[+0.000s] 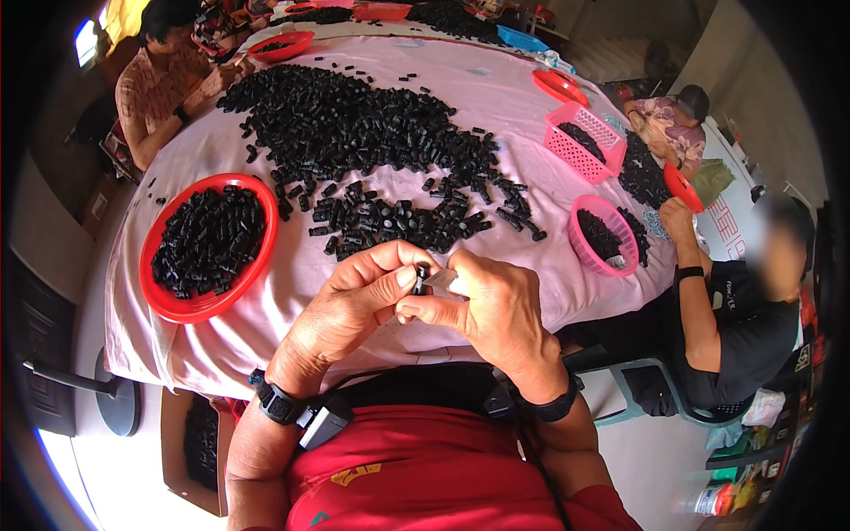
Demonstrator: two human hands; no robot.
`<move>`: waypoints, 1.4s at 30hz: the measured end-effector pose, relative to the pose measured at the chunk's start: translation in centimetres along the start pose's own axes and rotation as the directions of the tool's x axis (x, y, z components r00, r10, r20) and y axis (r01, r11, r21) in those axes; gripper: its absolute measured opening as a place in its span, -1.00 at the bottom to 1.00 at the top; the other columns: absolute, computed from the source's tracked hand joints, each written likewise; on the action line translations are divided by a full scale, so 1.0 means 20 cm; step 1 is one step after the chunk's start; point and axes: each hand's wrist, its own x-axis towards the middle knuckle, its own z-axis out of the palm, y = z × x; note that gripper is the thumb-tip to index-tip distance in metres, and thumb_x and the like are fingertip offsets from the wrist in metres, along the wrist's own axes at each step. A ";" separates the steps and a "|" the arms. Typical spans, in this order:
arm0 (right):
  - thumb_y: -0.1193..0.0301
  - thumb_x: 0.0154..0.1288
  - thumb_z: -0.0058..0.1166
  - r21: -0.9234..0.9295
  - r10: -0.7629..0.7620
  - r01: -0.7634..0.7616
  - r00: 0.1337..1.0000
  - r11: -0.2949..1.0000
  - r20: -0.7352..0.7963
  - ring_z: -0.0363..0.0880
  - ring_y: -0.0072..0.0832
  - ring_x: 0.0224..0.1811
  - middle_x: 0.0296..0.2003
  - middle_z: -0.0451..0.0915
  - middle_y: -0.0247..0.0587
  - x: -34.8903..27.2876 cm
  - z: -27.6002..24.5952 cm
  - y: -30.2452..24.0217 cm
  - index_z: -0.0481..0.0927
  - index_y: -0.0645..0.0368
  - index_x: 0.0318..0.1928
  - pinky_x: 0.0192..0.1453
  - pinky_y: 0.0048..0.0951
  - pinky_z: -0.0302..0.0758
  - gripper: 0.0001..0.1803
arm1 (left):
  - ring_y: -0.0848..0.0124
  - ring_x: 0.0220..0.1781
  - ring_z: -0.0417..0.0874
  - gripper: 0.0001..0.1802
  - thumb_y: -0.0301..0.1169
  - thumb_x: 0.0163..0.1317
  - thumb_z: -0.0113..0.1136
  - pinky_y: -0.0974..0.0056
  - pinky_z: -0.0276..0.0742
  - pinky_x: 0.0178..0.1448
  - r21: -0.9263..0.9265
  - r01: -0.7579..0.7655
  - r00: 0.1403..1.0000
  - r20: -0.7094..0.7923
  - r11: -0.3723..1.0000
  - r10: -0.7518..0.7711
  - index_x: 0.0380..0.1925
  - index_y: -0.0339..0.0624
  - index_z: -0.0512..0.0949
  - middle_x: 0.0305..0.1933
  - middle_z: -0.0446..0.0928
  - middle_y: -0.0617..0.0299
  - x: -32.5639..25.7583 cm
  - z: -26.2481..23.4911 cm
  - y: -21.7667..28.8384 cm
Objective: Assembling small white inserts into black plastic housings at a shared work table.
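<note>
My left hand (359,296) and my right hand (482,305) meet above the near edge of a table covered in pink cloth (496,97). Between the fingertips of both hands sits a small black cylindrical part (422,276). My right hand also pinches a small pale piece (440,281) against it. Just beyond my hands lies a large heap of the same black parts (372,150). To the left of my left hand, a round red tray (210,246) full of black parts rests on the cloth.
Pink baskets with black parts stand at the right: one square (585,140), one round (605,235). A person in black sits at the right (735,310), another at the far left (164,80), a third at the far right (668,124). A box of parts (197,442) sits on the floor.
</note>
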 end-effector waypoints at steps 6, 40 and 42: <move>-0.14 0.02 0.34 -0.015 0.004 -0.004 1.000 1.000 0.025 0.56 -0.26 -0.66 -0.70 0.48 -0.20 0.00 -0.01 0.00 0.46 0.19 -0.48 -0.59 -0.29 0.41 -0.39 | 0.69 -0.34 0.41 -0.72 -0.25 0.44 0.08 0.53 0.33 -0.24 0.013 -0.006 1.000 0.010 1.000 0.005 -0.02 -0.18 0.53 -0.32 0.49 0.45 0.00 -0.01 0.00; 0.29 0.38 0.04 -0.144 -0.262 0.242 0.955 0.960 -0.142 0.50 -0.29 -0.47 -0.48 0.52 -0.19 0.17 -0.05 -0.02 0.61 0.22 -0.30 -0.32 -0.25 0.41 -0.76 | 0.66 -0.25 0.47 -0.81 -0.36 0.41 0.12 0.50 0.42 -0.16 0.370 -0.196 0.962 -0.106 0.908 0.251 -0.08 -0.21 0.54 -0.24 0.55 0.40 0.11 -0.18 0.00; 0.38 0.24 0.14 0.079 -0.516 0.544 0.825 0.835 -0.228 0.49 -0.35 -0.52 -0.51 0.52 -0.26 0.20 -0.09 -0.17 0.61 0.18 -0.35 -0.36 -0.31 0.40 -0.87 | 0.65 -0.28 0.46 -0.84 -0.39 0.40 0.13 0.49 0.41 -0.18 0.350 -0.097 0.947 -0.256 0.932 0.195 -0.11 -0.21 0.54 -0.28 0.53 0.40 0.17 -0.22 -0.04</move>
